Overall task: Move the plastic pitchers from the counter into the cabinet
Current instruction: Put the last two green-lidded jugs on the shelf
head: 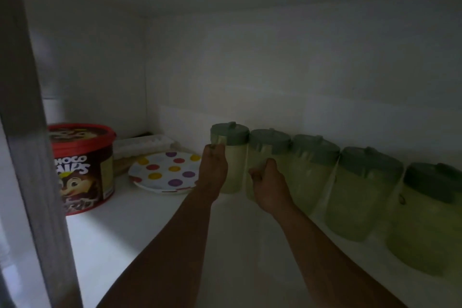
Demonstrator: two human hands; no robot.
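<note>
Deep inside the dim white cabinet, your left hand is wrapped around the left side of the pale green translucent plastic pitcher with the grey-green lid, the farthest of the row, fingers curled up near its lid. Your right hand is closed on the next pitcher along, or in the seam where the two bodies meet; the dark makes it hard to tell which. Both pitchers stand upright on the white shelf, long axis vertical, touching side by side.

Behind your right forearm, three more matching pitchers carry the row back toward you along the rear wall, each touching its neighbour. So all five in view are already off the desk and shelved.

What the coming move turns on: the end pitcher lies straight ahead of your left hand, and that hand is the nearer one. Any nudge would go rightward, against the row.

To its left sits a white plate with coloured dots, just beside the pitcher's base. Farther left stands a round red-lidded cereal tub.
</note>
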